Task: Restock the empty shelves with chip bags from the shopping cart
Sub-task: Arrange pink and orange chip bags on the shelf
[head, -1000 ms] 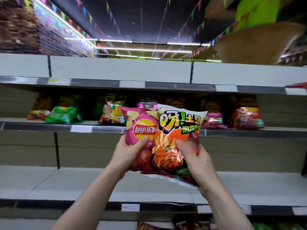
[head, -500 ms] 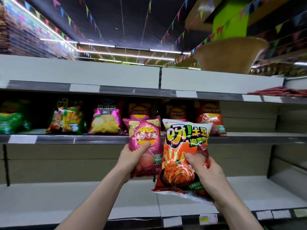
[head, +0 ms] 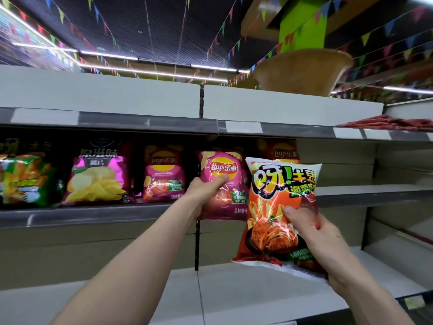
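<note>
My left hand (head: 206, 193) grips a pink Lay's chip bag (head: 225, 184) by its left side and holds it upright at the front edge of the middle shelf (head: 98, 215). My right hand (head: 309, 233) holds an orange chip bag (head: 278, 207) with white top, thumb on its front, lower and in front of the shelf. Several chip bags stand on the middle shelf to the left, among them another pink Lay's bag (head: 164, 177), a purple bag (head: 98, 179) and a green bag (head: 25, 179). A red Lay's bag (head: 283, 151) stands behind the orange one.
The middle shelf's right part (head: 375, 191) holds nothing. A bare white lower shelf (head: 234, 294) runs below my arms. The top shelf (head: 281, 130) carries red packets (head: 393, 123) at far right. A brown basket (head: 302, 71) sits above.
The view has drawn closer to the shelves and shifted right. My left hand has carried the pink bag up to the middle shelf's edge, apart from the orange bag.
</note>
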